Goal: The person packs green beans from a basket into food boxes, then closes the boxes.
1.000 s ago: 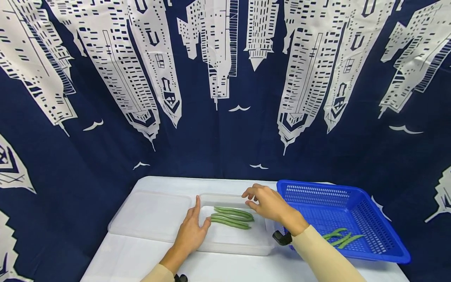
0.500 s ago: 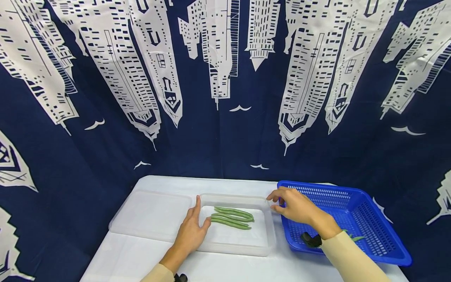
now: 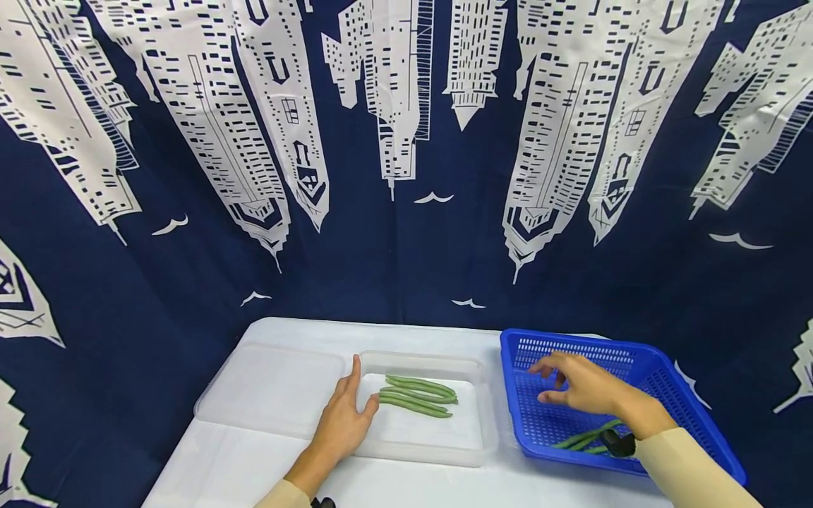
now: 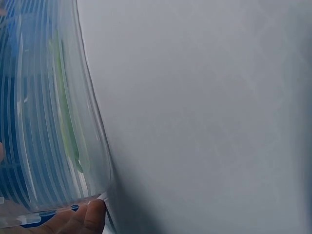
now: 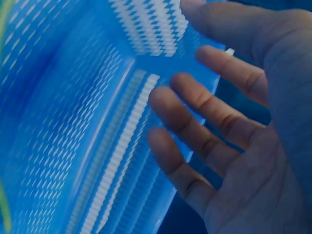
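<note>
In the head view a clear plastic container [image 3: 432, 451] holds several green beans [image 3: 416, 406]. My left hand [image 3: 343, 420] rests at its left side with fingers extended and thumb over the inside. The left wrist view shows my fingertips [image 4: 95, 214] right at the container's edge, with a green bean [image 4: 68, 112] showing through the ribbed wall. My right hand [image 3: 581, 384] is over the blue basket [image 3: 530, 416], fingers loosely bent and holding nothing. More green beans [image 3: 581, 441] lie in the basket's near part, partly hidden by the right wrist.
A flat translucent lid [image 3: 273, 388] lies left of the container on the white table [image 3: 209, 462]. The basket's raised mesh walls stand at the table's right side. Behind the table hangs a navy curtain [image 3: 394, 268] with printed buildings.
My right hand has moved right, from above the container's far right corner to over the blue basket. My left hand has stayed at the container's left side.
</note>
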{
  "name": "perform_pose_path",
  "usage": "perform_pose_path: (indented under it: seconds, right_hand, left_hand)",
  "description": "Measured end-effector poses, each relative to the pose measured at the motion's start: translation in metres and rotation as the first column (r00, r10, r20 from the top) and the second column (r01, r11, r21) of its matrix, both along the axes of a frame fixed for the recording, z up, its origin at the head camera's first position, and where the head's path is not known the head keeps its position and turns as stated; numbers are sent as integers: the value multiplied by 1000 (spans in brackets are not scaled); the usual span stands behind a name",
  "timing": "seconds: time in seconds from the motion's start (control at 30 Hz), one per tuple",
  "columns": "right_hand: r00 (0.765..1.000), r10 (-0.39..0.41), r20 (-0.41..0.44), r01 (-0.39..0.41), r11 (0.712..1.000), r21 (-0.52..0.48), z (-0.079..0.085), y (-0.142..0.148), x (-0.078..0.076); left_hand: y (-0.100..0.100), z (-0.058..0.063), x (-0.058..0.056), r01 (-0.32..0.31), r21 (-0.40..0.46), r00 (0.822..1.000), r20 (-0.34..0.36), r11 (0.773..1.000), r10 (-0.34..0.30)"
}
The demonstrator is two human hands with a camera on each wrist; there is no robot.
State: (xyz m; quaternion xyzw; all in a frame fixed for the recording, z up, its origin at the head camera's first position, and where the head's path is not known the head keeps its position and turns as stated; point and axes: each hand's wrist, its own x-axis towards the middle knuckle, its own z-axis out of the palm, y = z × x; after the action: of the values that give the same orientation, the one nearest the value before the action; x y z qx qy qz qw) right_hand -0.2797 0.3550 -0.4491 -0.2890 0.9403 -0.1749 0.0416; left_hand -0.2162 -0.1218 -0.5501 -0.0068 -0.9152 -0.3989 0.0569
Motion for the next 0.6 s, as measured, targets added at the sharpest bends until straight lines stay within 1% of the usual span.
perform_pose_path:
  seconds: [0.17,0.37,0.47,0.6]
  right_hand:
    - [995,24,93,-26,999,29,-7,28,-4]
    - [977,42,208,-52,998,41,-20,55,-8]
    - [957,35,287,-42,999,19,-29,65,-9]
    - [926,52,373,-41,998,-36,-39,71,-13]
  left_hand:
    - [-2,-1,0,8,7,1000,-11,1000,-8]
    - [-4,-3,-1,3,2,1000,-22,1000,-3]
    - [-4,-4,-1,7,4,1000,-20,1000,-6]
    - [-5,-4,-2,4,3,1000,-25,1000,-4]
